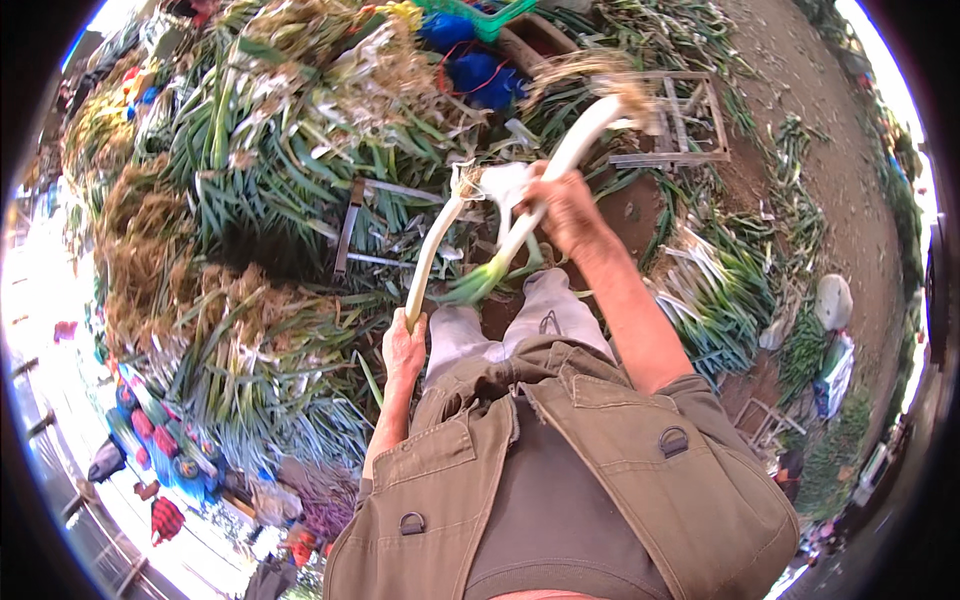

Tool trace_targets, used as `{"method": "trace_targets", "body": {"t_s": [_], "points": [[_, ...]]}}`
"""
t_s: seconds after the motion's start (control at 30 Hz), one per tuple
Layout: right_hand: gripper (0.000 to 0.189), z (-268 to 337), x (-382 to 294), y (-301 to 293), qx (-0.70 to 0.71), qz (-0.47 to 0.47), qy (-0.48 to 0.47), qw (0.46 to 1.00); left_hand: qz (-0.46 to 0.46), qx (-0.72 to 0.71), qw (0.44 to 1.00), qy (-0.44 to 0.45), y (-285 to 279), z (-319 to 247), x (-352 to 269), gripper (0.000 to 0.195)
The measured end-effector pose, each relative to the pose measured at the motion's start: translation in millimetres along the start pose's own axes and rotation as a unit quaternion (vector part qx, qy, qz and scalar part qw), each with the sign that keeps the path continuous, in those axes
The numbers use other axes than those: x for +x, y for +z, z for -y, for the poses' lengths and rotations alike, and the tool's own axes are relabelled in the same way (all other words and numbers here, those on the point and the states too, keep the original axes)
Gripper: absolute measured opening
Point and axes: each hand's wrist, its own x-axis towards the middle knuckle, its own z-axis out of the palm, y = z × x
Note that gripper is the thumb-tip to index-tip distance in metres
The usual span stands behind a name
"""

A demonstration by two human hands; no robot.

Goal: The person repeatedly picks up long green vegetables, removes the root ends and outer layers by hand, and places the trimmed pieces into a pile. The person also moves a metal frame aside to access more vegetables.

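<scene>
My left hand [405, 345] is closed around the lower part of a pale leek [427, 259], whose stringy root end points up and away from me. In my right hand [566, 206] is a thicker leek [581, 139], held slantwise by its white shaft. Its blurred brown roots are at the far end, and its green leaves [476, 281] hang towards my knees. A loose white strip of leek skin [506, 187] shows beside the right fingers, between the two leeks. My right fingertips are partly hidden by the shaft.
Heaps of untrimmed leeks [255, 157] rise on the left. Cleaner leeks [712, 292] lie on the ground to my right. Wooden frames stand at right [724, 135] and left [349, 229]. Blue bags [487, 79] and a green plastic crate [491, 22] are ahead.
</scene>
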Motion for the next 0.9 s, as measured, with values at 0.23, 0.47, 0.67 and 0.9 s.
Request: {"method": "trace_targets", "body": {"t_s": [0.23, 0.47, 0.67, 0.9], "points": [[0.023, 22, 27, -40, -0.127, -0.015, -0.043, 0.991, 0.042, -0.173, 0.971, -0.159, -6, 33, -14, 0.032], [0.02, -69, 33, 13, -0.337, 0.012, -0.01, 0.941, 0.177, -0.344, 0.913, -0.126, -27, 4, -9, 0.029], [0.034, -95, 33, 40, -0.302, 0.087, -0.013, 0.949, 0.249, -0.426, 0.862, -0.12, -39, -12, -3, 0.033], [0.031, -101, 31, 66, -0.162, 0.183, 0.074, 0.967, 0.175, -0.291, 0.937, -0.08, -35, -30, 10, 0.035]]}}
